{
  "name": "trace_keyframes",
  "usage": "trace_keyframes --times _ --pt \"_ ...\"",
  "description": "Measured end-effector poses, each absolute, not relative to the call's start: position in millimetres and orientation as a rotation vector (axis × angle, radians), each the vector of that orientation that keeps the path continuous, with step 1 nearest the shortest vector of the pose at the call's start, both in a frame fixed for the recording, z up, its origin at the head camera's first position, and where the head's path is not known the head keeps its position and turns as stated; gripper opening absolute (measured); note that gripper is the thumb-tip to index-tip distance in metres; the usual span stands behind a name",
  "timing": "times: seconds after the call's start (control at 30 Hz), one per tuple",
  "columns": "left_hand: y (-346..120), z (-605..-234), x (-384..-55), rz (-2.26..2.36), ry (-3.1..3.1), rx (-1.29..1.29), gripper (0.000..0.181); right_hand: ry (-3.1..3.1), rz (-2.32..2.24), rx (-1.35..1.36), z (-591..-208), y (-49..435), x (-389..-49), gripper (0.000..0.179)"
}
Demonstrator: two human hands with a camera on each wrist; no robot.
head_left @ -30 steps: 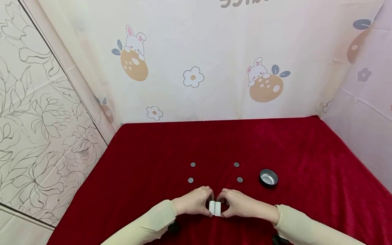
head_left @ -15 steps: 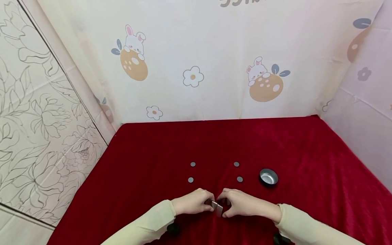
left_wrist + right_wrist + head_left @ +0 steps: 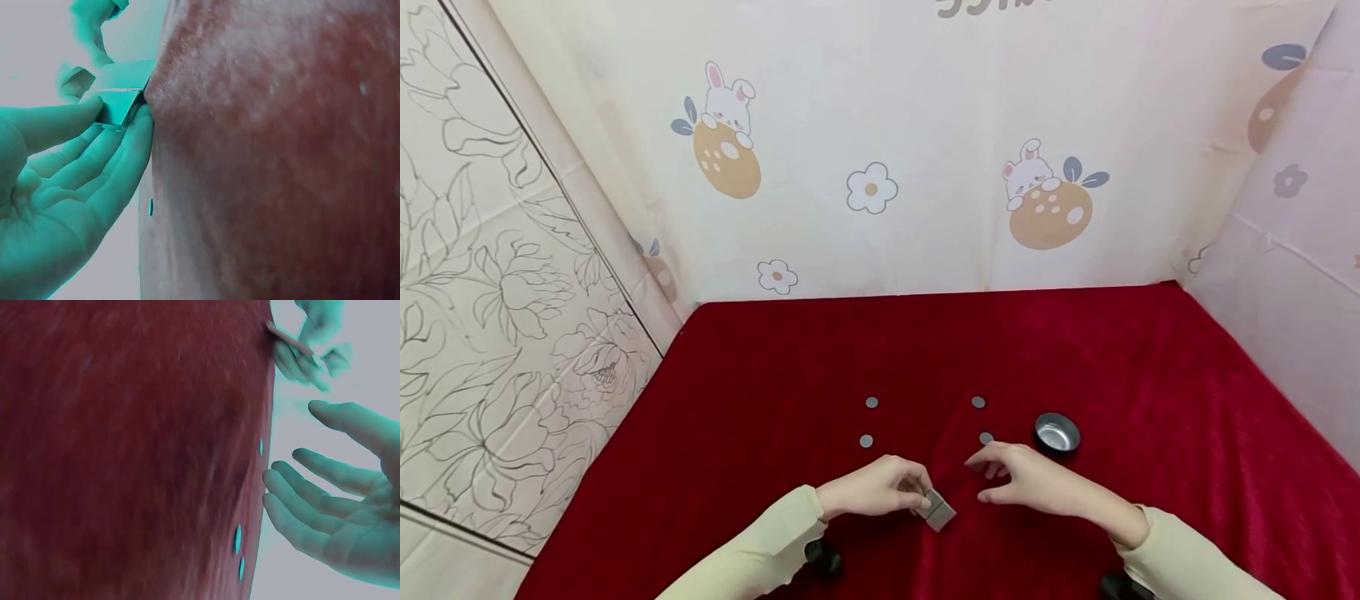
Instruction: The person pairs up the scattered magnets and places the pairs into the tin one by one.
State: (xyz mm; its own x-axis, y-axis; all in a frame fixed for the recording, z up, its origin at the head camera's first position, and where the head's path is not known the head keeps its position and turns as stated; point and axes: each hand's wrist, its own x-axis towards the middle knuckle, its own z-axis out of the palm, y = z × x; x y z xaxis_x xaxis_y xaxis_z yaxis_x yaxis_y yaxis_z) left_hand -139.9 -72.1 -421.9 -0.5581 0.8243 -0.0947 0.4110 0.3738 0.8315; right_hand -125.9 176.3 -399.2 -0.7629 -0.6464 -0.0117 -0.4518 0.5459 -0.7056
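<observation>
My left hand (image 3: 876, 487) pinches a pair of small, flat, grey rectangular blocks (image 3: 938, 512) that lie edge to edge, with a seam between them. The left wrist view shows the thumb on the upper face of the near block (image 3: 119, 107) and the fingers beneath; the other block (image 3: 124, 75) sticks out beyond the fingertips. Off to the right, my right hand (image 3: 1037, 485) holds nothing, its fingers loosely bent and spread from the thumb. Its fingertips are near a grey disc (image 3: 987, 438) on the red cloth.
More grey discs (image 3: 867, 441) lie ahead of the hands on the red cloth (image 3: 760, 375). A small dark metal bowl (image 3: 1037, 429) stands just beyond my right hand. A patterned curtain (image 3: 940, 242) hangs along the back edge, with others at both sides.
Both hands were at the blocks, whose white faces showed at first. The blocks have been turned, and now show grey. My right hand has let go and moved right.
</observation>
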Motion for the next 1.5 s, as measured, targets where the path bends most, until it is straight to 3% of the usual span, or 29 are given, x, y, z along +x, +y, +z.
trace_keyframes --times 0.7,1.27,1.5 --pt "-59 -429 -145 1.273 2.104 0.845 0.008 3.019 -1.083 -0.748 -395 250 -134 0.033" --pt "-32 -412 -152 1.333 2.189 0.747 0.013 3.011 -1.037 -0.702 -402 275 -145 0.04" --pt "-19 -422 -163 1.397 2.176 0.719 0.016 2.905 -1.106 -0.712 -407 281 -150 0.046"
